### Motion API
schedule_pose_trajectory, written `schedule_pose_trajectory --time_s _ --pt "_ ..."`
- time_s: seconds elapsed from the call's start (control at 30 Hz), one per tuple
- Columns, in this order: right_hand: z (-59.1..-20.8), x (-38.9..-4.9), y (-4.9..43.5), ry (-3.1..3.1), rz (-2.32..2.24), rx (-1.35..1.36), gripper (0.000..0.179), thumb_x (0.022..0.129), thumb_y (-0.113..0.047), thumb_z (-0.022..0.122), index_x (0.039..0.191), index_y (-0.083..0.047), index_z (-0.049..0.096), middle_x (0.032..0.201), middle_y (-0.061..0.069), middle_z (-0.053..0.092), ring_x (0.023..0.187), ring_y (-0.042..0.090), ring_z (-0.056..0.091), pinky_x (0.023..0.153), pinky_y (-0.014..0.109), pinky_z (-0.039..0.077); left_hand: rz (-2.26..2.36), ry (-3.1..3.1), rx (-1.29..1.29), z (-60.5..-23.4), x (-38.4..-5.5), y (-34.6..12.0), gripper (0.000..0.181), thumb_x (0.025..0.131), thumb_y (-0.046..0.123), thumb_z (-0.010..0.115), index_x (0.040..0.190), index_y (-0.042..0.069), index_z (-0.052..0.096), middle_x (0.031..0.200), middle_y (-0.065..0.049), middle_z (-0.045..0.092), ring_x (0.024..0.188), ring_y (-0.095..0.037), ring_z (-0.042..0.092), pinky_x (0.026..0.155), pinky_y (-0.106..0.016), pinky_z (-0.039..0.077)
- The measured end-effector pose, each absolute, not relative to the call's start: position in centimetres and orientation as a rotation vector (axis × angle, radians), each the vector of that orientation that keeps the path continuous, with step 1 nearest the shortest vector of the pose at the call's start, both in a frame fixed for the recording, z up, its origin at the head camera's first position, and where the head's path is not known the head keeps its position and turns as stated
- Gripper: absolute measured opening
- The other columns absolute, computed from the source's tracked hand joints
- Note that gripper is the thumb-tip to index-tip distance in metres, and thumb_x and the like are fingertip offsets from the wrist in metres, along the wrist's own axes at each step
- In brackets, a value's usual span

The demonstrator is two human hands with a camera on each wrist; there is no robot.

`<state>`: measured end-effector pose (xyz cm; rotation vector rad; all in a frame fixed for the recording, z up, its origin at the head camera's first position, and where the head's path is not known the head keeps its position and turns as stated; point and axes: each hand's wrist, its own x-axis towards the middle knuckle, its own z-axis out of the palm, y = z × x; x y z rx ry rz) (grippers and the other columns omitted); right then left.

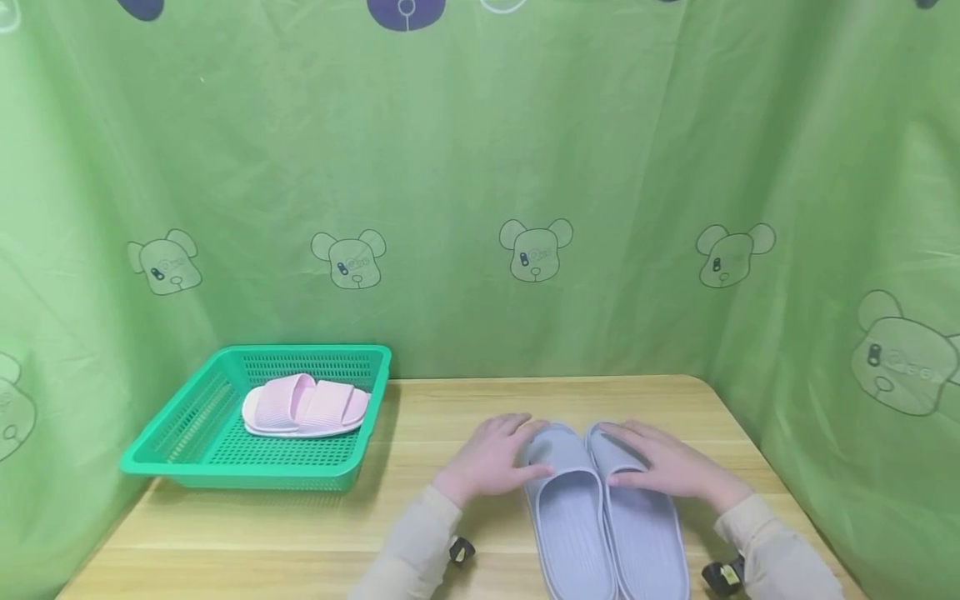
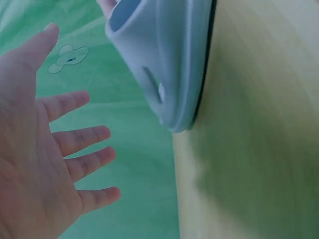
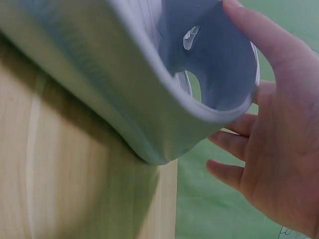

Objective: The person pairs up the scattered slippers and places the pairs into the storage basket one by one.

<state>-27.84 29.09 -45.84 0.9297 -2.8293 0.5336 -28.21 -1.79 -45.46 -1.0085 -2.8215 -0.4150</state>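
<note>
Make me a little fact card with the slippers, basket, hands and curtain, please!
Gray slippers: side by side on the wooden table
Pink slippers: inside the green basket
Left hand: left of the gray slippers, fingers spread
Right hand: at their right side, thumb and fingers apart
Curtain: green, with bear faces

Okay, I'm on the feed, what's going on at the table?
A person has both hands at the grey slippers, which lie side by side on the table. The left hand is spread next to them without touching; the right hand is over the other side, touching or nearly touching a strap. Off to the left, pink slippers sit in the green basket.
</note>
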Motion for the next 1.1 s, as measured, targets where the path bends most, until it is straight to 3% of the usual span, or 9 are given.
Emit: schedule_pose_trajectory --time_s 0.2,1.1 --pt "-45.8 -27.7 29.1 -2.873 0.612 0.951 0.08 0.085 -0.049 0.068 0.144 0.0 0.044 0.142 0.025 0.05 0.127 0.047 0.05 0.103 0.064 0.041 -0.428 -2.827 -1.054 -45.9 -28.1 -0.8 0.075 0.09 0.071 0.043 0.149 0.027 0.038 0.152 -0.01 0.044 0.139 -0.03 0.043 0.116 -0.05 0.034" --pt "-46.4 -28.8 29.9 -2.888 0.722 0.943 0.076 0.086 -0.048 0.069 0.142 -0.003 0.047 0.141 0.022 0.053 0.127 0.045 0.051 0.103 0.064 0.04 -0.459 -2.9 -1.116 -47.1 -28.9 0.8 0.071 0.091 0.069 0.043 0.147 0.025 0.042 0.15 -0.003 0.047 0.135 -0.024 0.048 0.113 -0.044 0.04"
